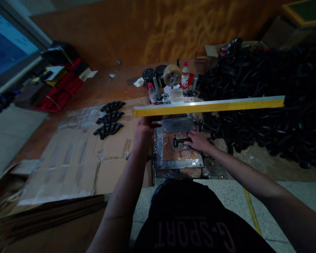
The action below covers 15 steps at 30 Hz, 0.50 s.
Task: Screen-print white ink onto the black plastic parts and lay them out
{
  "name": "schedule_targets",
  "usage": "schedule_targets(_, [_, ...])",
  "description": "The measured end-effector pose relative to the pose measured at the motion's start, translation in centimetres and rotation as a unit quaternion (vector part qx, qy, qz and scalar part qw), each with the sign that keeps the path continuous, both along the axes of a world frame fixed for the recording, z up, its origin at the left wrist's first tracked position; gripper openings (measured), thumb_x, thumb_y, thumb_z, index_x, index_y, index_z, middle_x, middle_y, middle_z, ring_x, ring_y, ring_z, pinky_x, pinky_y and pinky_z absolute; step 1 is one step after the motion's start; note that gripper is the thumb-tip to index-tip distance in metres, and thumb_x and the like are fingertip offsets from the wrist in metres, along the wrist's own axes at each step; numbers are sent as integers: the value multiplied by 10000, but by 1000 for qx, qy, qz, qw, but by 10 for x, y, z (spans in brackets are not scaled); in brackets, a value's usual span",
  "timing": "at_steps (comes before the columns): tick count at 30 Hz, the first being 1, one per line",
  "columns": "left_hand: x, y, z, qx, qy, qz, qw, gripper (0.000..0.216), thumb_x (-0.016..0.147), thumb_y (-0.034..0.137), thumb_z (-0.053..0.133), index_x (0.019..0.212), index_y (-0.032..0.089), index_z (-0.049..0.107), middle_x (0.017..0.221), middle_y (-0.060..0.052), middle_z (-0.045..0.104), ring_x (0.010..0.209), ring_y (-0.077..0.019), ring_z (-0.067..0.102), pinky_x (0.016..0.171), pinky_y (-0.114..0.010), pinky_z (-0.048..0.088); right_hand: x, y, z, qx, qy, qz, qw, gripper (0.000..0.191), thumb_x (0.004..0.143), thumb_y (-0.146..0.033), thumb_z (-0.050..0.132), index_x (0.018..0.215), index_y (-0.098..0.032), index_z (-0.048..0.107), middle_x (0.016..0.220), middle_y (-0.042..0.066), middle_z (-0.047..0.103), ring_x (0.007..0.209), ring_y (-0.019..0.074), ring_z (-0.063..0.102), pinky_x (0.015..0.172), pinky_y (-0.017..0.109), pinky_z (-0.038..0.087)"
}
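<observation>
My right hand (198,141) is closed on one end of a black plastic handle-shaped piece (181,141). The piece lies over a worn, tape-covered work plate (168,160) in front of me. To its left, my left hand (144,130) reaches up beside a flat metal plate (177,124). One finger there stretches out to the right and nothing shows in its grasp; the other fingertips are partly hidden behind a yellow-and-white bar (213,107). That bar runs across the view above both hands.
Black curved pieces (109,117) lie in a short column on taped cardboard (76,161) at left. A large heap of black parts (263,80) fills the right side. Behind the bar are a red-capped bottle (184,75), a tape roll (172,75) and dark jars (149,75).
</observation>
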<state>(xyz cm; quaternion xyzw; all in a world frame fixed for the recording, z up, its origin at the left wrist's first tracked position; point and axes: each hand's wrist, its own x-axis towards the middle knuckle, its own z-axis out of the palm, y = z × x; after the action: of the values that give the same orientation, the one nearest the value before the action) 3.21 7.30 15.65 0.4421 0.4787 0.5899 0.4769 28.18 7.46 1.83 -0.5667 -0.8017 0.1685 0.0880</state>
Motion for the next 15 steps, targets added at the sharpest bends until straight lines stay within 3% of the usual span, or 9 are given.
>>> schedule_targets(2, [7,-11,-17,-57,-13,3,998,419,897,472,456,1177,194,596,905,-78,709,768,-162,668,584,-224,501,-24,-11,1,-47,-44,-5,998,256,908,-333,602,1025,-110,652,1074,171,671,1034,257,614,900,340,443])
schedule_targets(5, [24,-49,-60,-260,-23,-108,959,554,864,595,495,1169,147,607,997,-159,720,817,-223,696,576,-263,523,-50,-28,14,-88,-3,-80,993,234,960,-312,510,1089,-136,593,1003,138,681,935,235,634,801,312,439])
schedule_targets(6, [30,-63,-75,-317,-32,-143,937,587,851,626,505,1175,148,608,1057,-177,712,873,-250,699,602,-290,542,-58,-34,19,-83,26,-79,993,220,962,-313,509,1082,-146,588,998,127,680,924,228,630,787,306,434])
schedule_targets(8, [35,-87,-102,-356,-70,-146,920,582,851,635,505,1166,156,607,1139,-179,690,973,-272,688,676,-332,567,-70,-44,27,-60,93,-9,994,168,956,-300,529,1024,-162,599,1005,105,674,929,206,614,794,292,427])
schedule_targets(10, [22,-100,-121,-353,-96,-94,926,515,869,594,503,1126,160,606,1131,-158,691,956,-257,695,699,-333,572,-68,-48,29,-44,145,75,986,131,959,-278,529,948,-179,614,991,72,672,938,180,600,816,275,423])
schedule_targets(11, [8,-103,-129,-352,-89,-61,930,483,878,574,497,1095,157,608,1104,-149,697,903,-242,705,684,-320,571,-59,-48,26,-34,147,80,985,136,964,-269,517,927,-185,617,982,64,671,946,175,596,828,273,422])
schedule_targets(13, [-33,-103,-141,-363,-26,18,931,473,907,561,432,1057,149,608,1048,-137,704,777,-211,709,630,-298,562,-25,-44,14,-9,89,-8,996,129,957,-247,511,968,-180,620,1022,87,662,993,197,590,853,295,423])
schedule_targets(15, [-81,-103,-150,-387,114,94,910,538,950,551,286,1088,132,593,978,-138,703,708,-196,703,608,-294,556,20,-41,-8,-13,-37,-152,988,223,904,-219,569,1112,-141,593,1117,160,635,1040,256,586,842,335,435])
